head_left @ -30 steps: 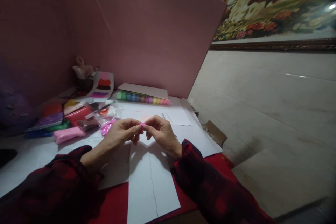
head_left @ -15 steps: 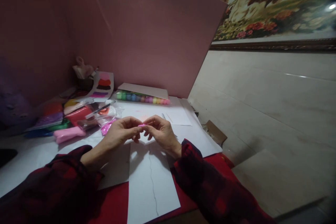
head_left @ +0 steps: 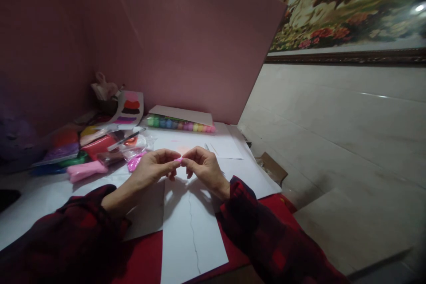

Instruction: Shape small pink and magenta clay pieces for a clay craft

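Note:
Between the fingertips of both hands is a small piece of bright pink modelling clay (head_left: 179, 159). My left hand (head_left: 153, 166) pinches it from the left, and my right hand (head_left: 203, 166) pinches it from the right. Both hands hover above a white sheet of paper (head_left: 181, 239) with a thin wavy pencil line running down it. A packet of magenta clay (head_left: 134, 162) lies just left of my left hand. Fingers hide part of the pink piece.
Several bagged clay packs, among them a light pink one (head_left: 87, 171) and a red one (head_left: 99, 146), pile up at left, with a pen (head_left: 126, 139) on top. Behind stands a clear pack of coloured pens or clay (head_left: 181, 124). A cardboard box (head_left: 271, 168) sits at right.
The hands stay almost in place, both still pinching the pink clay; the fingers have shifted slightly around it and less of it shows.

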Available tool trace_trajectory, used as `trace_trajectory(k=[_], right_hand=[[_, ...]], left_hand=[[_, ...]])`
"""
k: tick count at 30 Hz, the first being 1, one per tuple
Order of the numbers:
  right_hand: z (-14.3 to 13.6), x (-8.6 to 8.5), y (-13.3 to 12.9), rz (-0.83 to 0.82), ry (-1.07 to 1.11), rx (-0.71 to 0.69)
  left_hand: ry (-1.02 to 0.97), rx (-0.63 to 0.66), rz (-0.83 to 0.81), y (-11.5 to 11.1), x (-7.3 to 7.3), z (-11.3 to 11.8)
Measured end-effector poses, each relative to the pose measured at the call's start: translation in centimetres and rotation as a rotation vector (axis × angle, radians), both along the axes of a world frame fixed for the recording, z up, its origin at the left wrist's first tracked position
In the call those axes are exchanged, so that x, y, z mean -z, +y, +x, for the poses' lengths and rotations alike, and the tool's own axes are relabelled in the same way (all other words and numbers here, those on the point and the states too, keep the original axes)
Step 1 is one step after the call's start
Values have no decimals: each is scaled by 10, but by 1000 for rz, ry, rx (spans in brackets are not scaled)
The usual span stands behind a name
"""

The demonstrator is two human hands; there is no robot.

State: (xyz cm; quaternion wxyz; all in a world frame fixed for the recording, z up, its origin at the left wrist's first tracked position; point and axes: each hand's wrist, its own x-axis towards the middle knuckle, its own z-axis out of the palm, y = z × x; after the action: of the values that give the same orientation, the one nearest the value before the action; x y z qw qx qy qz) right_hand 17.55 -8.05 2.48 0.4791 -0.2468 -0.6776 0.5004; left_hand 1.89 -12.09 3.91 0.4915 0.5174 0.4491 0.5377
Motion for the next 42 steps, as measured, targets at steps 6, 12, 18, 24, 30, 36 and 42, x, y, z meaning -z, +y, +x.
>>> trace_trajectory(k=[6, 12, 18, 24, 30, 36, 42], right_hand=[[-1, 0, 6, -91, 89, 42], [-1, 3, 11, -154, 119, 42], [-2, 1, 6, -91, 59, -36], [0, 3, 0, 47, -23, -29], [0, 6, 1, 63, -19, -91], [-2, 5, 3, 33, 23, -56], [1, 6, 0, 133, -72, 0]], left_hand=[[63, -41, 34, 1, 3, -3], [23, -2, 69, 2, 5, -5], [21, -7, 52, 1, 3, -1], [69, -4, 13, 0, 1, -2], [72, 18, 47, 1, 3, -5], [30, 45, 7, 6, 9, -5], [29, 62, 7, 4, 8, -5]])
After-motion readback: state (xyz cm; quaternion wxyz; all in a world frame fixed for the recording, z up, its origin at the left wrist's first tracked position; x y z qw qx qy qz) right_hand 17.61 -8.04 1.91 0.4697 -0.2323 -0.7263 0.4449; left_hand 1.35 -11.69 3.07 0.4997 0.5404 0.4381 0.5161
